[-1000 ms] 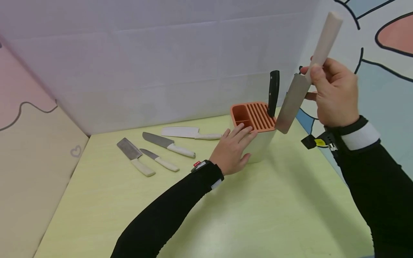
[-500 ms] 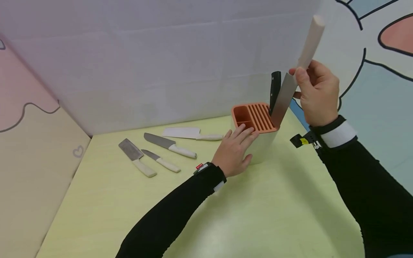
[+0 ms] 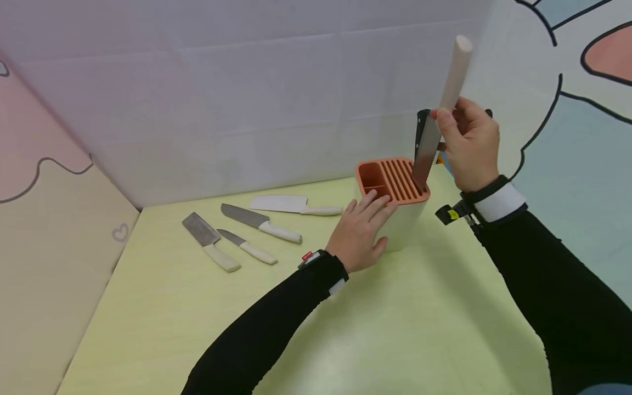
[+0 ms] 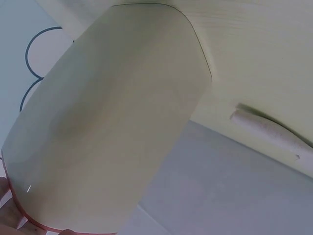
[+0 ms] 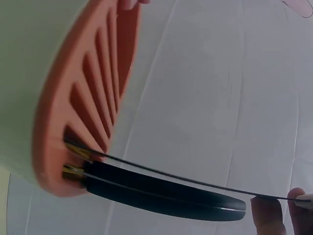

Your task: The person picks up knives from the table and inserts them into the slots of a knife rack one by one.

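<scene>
Right hand (image 3: 471,144) pinches a pale-handled knife (image 3: 451,90), tip in an orange-topped block (image 3: 407,222), beside a black-handled knife (image 3: 421,130); left hand (image 3: 359,236) lies straight-fingered over its near edge. I judge a tilted blade could snag or scrape its neighbour.

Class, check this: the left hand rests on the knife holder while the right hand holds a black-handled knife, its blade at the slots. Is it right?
Not quite: the knife in the right hand has a white handle, not a black one, as the head view shows. The rest stands.
</scene>
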Demonstrator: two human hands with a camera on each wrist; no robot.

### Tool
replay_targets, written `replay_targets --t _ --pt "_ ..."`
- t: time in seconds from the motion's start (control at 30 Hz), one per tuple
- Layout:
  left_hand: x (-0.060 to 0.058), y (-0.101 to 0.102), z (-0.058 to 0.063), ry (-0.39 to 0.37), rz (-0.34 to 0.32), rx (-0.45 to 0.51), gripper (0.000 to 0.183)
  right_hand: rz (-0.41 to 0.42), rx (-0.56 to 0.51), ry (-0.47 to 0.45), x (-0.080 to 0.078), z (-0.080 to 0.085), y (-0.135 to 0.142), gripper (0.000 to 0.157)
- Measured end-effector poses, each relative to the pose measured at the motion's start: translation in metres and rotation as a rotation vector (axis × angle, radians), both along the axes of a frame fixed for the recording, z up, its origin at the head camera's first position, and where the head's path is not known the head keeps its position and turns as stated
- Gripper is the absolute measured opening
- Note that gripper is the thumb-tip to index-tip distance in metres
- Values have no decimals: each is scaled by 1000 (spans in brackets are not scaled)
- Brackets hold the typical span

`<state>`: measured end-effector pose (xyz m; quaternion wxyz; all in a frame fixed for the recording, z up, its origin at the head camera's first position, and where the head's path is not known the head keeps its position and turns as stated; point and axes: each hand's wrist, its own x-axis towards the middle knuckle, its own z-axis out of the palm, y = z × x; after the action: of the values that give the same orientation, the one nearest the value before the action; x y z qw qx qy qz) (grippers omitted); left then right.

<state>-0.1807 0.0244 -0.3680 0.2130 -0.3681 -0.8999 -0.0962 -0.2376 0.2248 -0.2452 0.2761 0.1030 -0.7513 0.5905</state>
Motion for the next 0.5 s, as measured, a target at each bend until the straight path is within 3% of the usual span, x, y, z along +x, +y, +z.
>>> replay_targets --t 0.17,0.37,0.5 --pt "1 1 -2 7 -8 -3 66 -47 76 -27 1 -15 2 38" --pt "0 0 -3 33 -3 -2 65 3 74 -37 5 -29 2 40" --pt "-2 0 -4 40 -5 0 65 -9 120 -78 8 -38 2 40"
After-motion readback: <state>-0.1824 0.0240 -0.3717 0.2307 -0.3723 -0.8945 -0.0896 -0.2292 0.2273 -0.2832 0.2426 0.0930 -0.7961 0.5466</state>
